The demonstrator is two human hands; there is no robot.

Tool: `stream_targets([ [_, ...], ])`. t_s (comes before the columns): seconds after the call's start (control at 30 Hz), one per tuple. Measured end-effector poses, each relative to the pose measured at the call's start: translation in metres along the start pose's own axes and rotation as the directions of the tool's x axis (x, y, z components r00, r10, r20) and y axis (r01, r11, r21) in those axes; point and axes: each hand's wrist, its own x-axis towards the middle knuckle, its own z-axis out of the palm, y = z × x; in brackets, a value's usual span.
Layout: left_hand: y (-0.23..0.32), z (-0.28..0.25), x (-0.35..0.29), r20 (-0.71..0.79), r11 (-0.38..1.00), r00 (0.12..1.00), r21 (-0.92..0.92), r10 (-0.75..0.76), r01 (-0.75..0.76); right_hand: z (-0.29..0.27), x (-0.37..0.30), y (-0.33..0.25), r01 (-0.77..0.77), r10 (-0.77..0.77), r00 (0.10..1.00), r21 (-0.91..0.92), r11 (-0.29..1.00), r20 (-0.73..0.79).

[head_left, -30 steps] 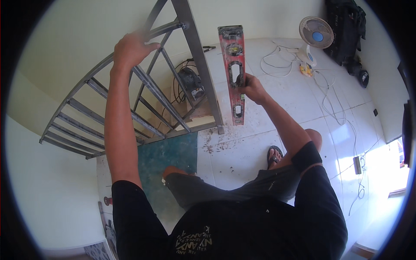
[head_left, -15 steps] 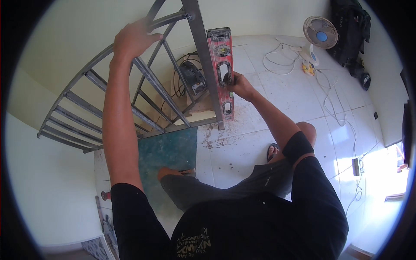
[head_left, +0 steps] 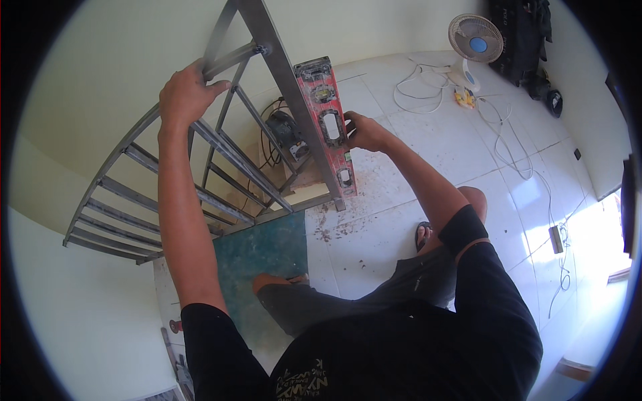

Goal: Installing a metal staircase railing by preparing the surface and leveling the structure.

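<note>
My left hand (head_left: 186,99) is wrapped over the upper bar of a grey welded metal frame (head_left: 267,50), its thumb pointing right. The frame has a curved outer edge, several cross bars and a straight post on its right side. A red spirit level (head_left: 309,85), scuffed and dusty, stands lengthwise against that post. My right hand (head_left: 366,132) grips the level's right edge near its middle slot, fingers bent. Part of those fingers is hidden by the level's edge.
A dark machine with a black cable (head_left: 286,130) sits behind the frame. A green mat (head_left: 257,250) lies below, with brown debris (head_left: 341,224) beside it on white tiles. At right are a fan (head_left: 475,41), white cords (head_left: 501,144), a black bag (head_left: 511,40) and a power strip (head_left: 556,238).
My view has shifted, and the frame and level look more tilted to the left at the top. Both hands keep their holds; the right fingers sit nearer the level's edge.
</note>
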Motion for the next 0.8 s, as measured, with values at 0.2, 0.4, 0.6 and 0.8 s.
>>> stream_targets([
  [0.2,-0.001,0.000,-0.001,-0.008,1.000,1.000,-0.004,0.008,-0.008,-0.007,-0.007,-0.006,0.023,-0.023,1.000,-0.083,0.996,0.008],
  [0.4,0.004,-0.001,0.000,0.009,1.000,1.000,0.003,0.006,-0.006,-0.012,-0.011,-0.003,0.021,-0.020,1.000,-0.072,0.997,0.008],
  [0.6,0.006,0.001,0.004,-0.008,1.000,1.000,-0.013,0.023,-0.023,-0.019,-0.009,-0.004,0.040,-0.040,0.999,-0.053,0.998,0.001],
  [0.8,-0.047,0.015,0.001,-0.134,0.993,0.987,-0.059,0.093,-0.102,0.013,0.014,-0.012,0.094,-0.097,0.994,0.089,0.992,0.040],
])
